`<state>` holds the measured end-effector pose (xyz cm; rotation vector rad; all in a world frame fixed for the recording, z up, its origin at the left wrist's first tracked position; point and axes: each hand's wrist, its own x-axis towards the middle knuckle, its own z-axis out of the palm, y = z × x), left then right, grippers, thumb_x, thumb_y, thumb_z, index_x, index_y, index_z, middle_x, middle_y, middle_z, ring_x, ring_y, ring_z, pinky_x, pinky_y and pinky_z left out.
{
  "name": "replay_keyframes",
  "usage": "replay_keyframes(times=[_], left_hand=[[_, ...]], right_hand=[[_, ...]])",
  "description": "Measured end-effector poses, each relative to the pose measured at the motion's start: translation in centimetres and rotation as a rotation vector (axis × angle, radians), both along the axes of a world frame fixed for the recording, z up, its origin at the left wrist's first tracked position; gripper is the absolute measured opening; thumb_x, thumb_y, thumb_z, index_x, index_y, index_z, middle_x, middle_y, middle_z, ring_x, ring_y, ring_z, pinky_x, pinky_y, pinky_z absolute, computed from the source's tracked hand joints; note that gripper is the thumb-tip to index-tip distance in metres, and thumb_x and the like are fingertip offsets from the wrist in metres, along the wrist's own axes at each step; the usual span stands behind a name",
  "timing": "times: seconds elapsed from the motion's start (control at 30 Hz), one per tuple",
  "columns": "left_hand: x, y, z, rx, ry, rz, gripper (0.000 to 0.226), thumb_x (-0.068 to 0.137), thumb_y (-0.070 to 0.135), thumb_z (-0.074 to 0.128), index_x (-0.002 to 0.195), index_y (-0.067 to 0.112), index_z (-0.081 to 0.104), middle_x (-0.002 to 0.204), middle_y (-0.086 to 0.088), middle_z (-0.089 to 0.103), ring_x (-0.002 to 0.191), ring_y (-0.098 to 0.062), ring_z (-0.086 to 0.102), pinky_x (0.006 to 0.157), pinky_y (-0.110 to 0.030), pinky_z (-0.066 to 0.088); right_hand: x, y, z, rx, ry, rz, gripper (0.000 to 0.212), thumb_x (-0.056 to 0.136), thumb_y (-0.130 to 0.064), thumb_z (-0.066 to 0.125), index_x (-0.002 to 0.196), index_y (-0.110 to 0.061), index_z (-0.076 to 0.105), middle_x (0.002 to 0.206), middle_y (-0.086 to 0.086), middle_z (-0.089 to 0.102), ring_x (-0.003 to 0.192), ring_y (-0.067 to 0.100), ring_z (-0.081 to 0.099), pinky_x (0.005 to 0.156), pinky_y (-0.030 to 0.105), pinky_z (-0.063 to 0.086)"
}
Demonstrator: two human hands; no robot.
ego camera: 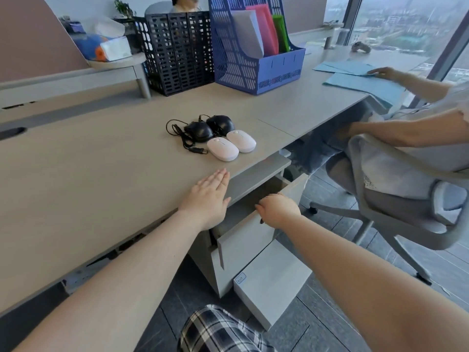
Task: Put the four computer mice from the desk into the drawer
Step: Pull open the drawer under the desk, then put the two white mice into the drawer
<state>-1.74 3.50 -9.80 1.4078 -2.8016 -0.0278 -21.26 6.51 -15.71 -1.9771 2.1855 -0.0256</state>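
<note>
Two white mice [222, 149] [241, 141] lie side by side near the desk's front edge. Behind them sit two black corded mice [199, 131] [220, 125], their cables and a USB plug [196, 149] coiled to the left. My left hand [209, 199] rests flat and open on the desk edge [256, 174], a little in front of the mice. My right hand [278, 210] is curled over the top edge of the grey drawer front [243, 246] below the desk. The drawer is pulled partly out; its inside is mostly hidden in shadow.
A lower drawer [272, 280] juts out beneath. A black mesh file rack [175, 50] and a blue one [256, 44] stand at the back. Another person sits on an office chair [396, 199] to the right, a hand on blue folders [365, 82].
</note>
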Motion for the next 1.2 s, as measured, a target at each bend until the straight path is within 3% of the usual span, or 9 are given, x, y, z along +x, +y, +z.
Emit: replay_keyframes(times=[0.07, 0.2, 0.3, 0.5, 0.63, 0.77, 1.0, 1.1, 1.2], left_hand=[[-0.1, 0.5, -0.1, -0.001, -0.015, 0.016, 0.062, 0.102, 0.034, 0.026, 0.152, 0.01, -0.002, 0.162, -0.004, -0.006, 0.149, -0.014, -0.001, 0.12, -0.031, 0.004], [-0.3, 1.2, -0.2, -0.013, -0.029, 0.052, 0.063, 0.102, 0.035, 0.025, 0.152, 0.009, -0.002, 0.162, -0.004, -0.005, 0.149, -0.015, -0.001, 0.121, -0.032, 0.005], [-0.2, 1.7, -0.3, -0.013, -0.039, 0.058, 0.063, 0.101, 0.036, 0.025, 0.152, 0.008, 0.0, 0.162, -0.005, -0.004, 0.149, -0.016, 0.0, 0.122, -0.032, 0.006], [-0.1, 2.3, -0.1, 0.0, -0.025, 0.074, 0.062, 0.101, 0.036, 0.027, 0.152, 0.009, 0.004, 0.162, -0.004, -0.001, 0.149, -0.015, 0.002, 0.122, -0.033, 0.007], [-0.2, 2.6, 0.1, 0.006, 0.002, 0.078, 0.062, 0.101, 0.037, 0.027, 0.152, 0.009, 0.006, 0.162, -0.003, 0.002, 0.149, -0.015, 0.003, 0.122, -0.033, 0.008], [-0.2, 2.5, 0.7, 0.006, 0.034, 0.073, 0.059, 0.102, 0.036, 0.028, 0.151, 0.009, 0.013, 0.162, -0.004, 0.01, 0.149, -0.016, 0.01, 0.12, -0.032, 0.012], [-1.1, 1.3, 2.5, -0.085, 0.066, 0.1, 0.036, 0.099, 0.034, 0.035, 0.123, 0.014, 0.053, 0.127, -0.005, 0.057, 0.119, -0.026, 0.05, 0.093, -0.039, 0.043], [-1.5, 0.5, 3.2, -0.131, 0.097, 0.101, 0.027, 0.097, 0.033, 0.037, 0.105, 0.013, 0.055, 0.111, -0.007, 0.061, 0.107, -0.028, 0.054, 0.08, -0.038, 0.043], [-1.8, -1.0, 3.0, -0.187, 0.193, 0.119, 0.03, 0.094, 0.037, 0.044, 0.113, 0.015, 0.052, 0.115, -0.006, 0.057, 0.108, -0.028, 0.052, 0.078, -0.037, 0.043]], right_hand=[[-0.3, 1.4, 0.4, 0.015, 0.015, -0.026, 0.048, 0.102, -0.036, 0.03, 0.096, -0.013, 0.072, 0.096, 0.004, 0.073, 0.099, 0.024, 0.063, 0.088, 0.036, 0.049], [-1.1, 4.3, 0.9, 0.031, 0.085, -0.096, 0.048, 0.1, -0.036, 0.03, 0.073, -0.013, 0.063, 0.066, -0.001, 0.067, 0.069, 0.023, 0.06, 0.06, 0.027, 0.046], [-2.1, 6.6, 1.0, 0.044, 0.177, -0.086, 0.043, 0.1, -0.036, 0.031, 0.073, -0.012, 0.054, 0.066, 0.002, 0.051, 0.073, 0.028, 0.056, 0.06, 0.029, 0.041], [-4.4, 9.7, 1.5, 0.16, 0.21, -0.146, 0.035, 0.098, -0.035, 0.036, 0.075, -0.013, 0.051, 0.078, 0.001, 0.052, 0.074, 0.025, 0.052, 0.062, 0.029, 0.043], [-5.0, 10.1, 2.3, 0.27, 0.217, -0.183, 0.035, 0.093, -0.03, 0.043, 0.062, -0.014, 0.047, 0.065, -0.002, 0.046, 0.074, 0.025, 0.054, 0.061, 0.029, 0.045], [-4.9, 9.6, 2.5, 0.295, 0.213, -0.185, 0.028, 0.093, -0.032, 0.043, 0.093, -0.011, 0.063, 0.084, 0.001, 0.058, 0.084, 0.027, 0.059, 0.064, 0.031, 0.046], [-3.3, 5.7, 2.9, 0.118, 0.154, -0.097, 0.037, 0.097, -0.035, 0.038, 0.105, -0.013, 0.066, 0.109, 0.003, 0.065, 0.103, 0.028, 0.061, 0.069, 0.033, 0.045], [-2.0, 3.5, 4.0, 0.056, 0.119, -0.085, 0.035, 0.097, -0.032, 0.037, 0.105, -0.013, 0.066, 0.108, 0.002, 0.065, 0.101, 0.028, 0.062, 0.068, 0.031, 0.042], [-0.8, 1.1, 5.7, -0.144, 0.027, -0.136, 0.031, 0.096, -0.028, 0.038, 0.089, -0.009, 0.062, 0.09, 0.005, 0.06, 0.085, 0.027, 0.057, 0.065, 0.03, 0.043]])
